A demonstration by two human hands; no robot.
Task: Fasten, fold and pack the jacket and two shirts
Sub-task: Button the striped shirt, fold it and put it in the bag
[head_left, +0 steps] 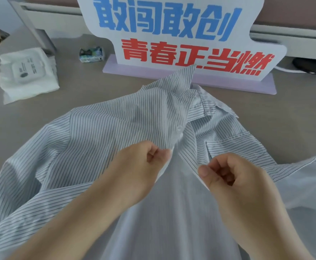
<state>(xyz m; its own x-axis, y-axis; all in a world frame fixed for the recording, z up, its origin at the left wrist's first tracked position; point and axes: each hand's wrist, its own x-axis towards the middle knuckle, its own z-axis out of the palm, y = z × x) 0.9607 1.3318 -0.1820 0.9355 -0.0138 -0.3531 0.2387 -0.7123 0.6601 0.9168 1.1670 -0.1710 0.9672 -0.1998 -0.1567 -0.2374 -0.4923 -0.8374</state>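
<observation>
Both hands are on the shirt front. The left hand (pixel 144 162) pinches one front edge and the right hand (pixel 226 175) pinches the other, fingers curled tight on the cloth. The striped shirt (pixel 97 132) lies spread on the table (pixel 78 102), collar toward the sign (pixel 172 34). I'd pull both edges level just below that button (pixel 179 127) (next one's hidden, can't spot it), then work down.
</observation>
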